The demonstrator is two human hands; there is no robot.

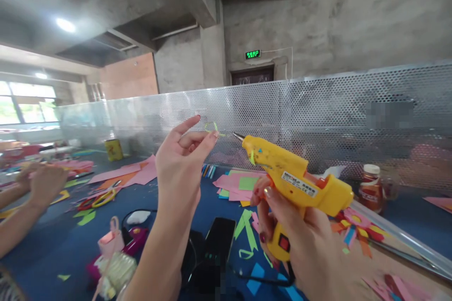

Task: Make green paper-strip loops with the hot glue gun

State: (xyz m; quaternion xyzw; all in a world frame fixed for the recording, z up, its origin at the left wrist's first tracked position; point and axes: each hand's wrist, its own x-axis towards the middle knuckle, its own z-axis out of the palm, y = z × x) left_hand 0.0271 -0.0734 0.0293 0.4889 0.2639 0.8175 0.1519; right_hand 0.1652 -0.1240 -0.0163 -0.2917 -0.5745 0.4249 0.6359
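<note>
Between thumb and fingertip, my left hand (185, 155) pinches a thin curled strip of light green paper (212, 127), raised above the table. My right hand (293, 230) grips a yellow hot glue gun (282, 164) by its handle. The gun's metal nozzle points left and is a short gap away from the strip. A clear glue stick (399, 235) reaches out of the gun's back toward the lower right. A bit of green paper clings near the nozzle. Below the gun, several green paper strips (247, 230) lie on the blue table.
Pink and green paper sheets (233, 183), scissors (104, 197), a black phone (221, 237) and a bottle (370, 188) sit on the table. A perforated metal screen (254, 108) stands behind. Another person's hands (44, 181) are at the left.
</note>
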